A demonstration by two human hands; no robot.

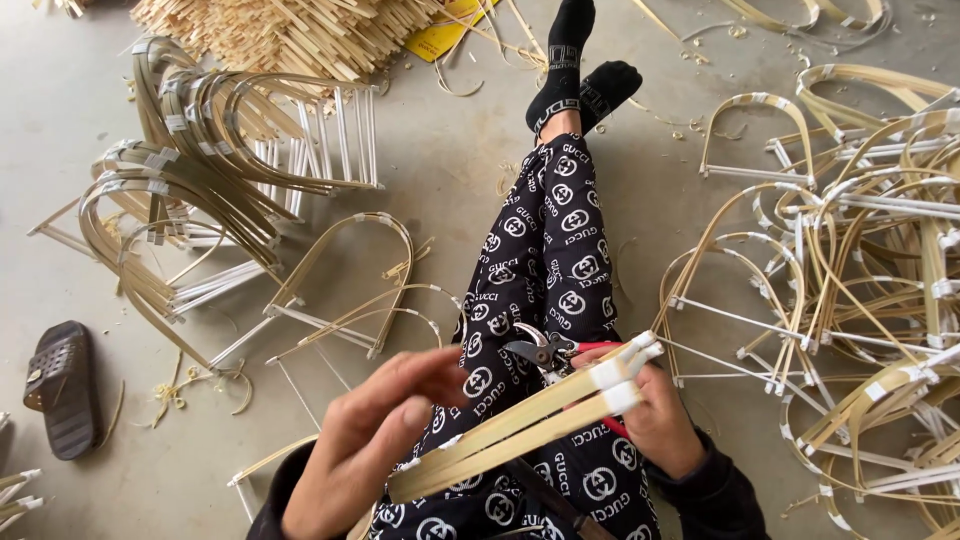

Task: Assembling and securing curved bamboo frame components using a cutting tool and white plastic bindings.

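View from the head camera, looking down at a person seated on a concrete floor [450,170] with legs stretched forward in black patterned trousers [545,260] and black socks [570,60]. The left hand [365,440] is curled loosely around the lower end of a bundle of bamboo strips [520,420], thumb on top and fingers beneath, so that the bundle rises from this hand up and to the right across the lap. The right hand [660,420] lies behind the upper end of the bundle, just below its white-taped tips [625,365], and is closed around the red handles of a pair of pruning shears [545,352]; the metal blades point left, just above the strips and touching or nearly touching them, which cannot be told. The bundle thus sits between the two hands, over the thighs, clear of the floor. On the floor to the left stand stacked bent bamboo hoops [200,150] with white tape at their ends, and a single arched frame [350,270] lies nearer the leg. A larger tangle of similar arched frames [850,280] fills the right side. A heap of straight bamboo sticks [290,35] lies at the top, and a dark sandal [62,385] rests at the far left.
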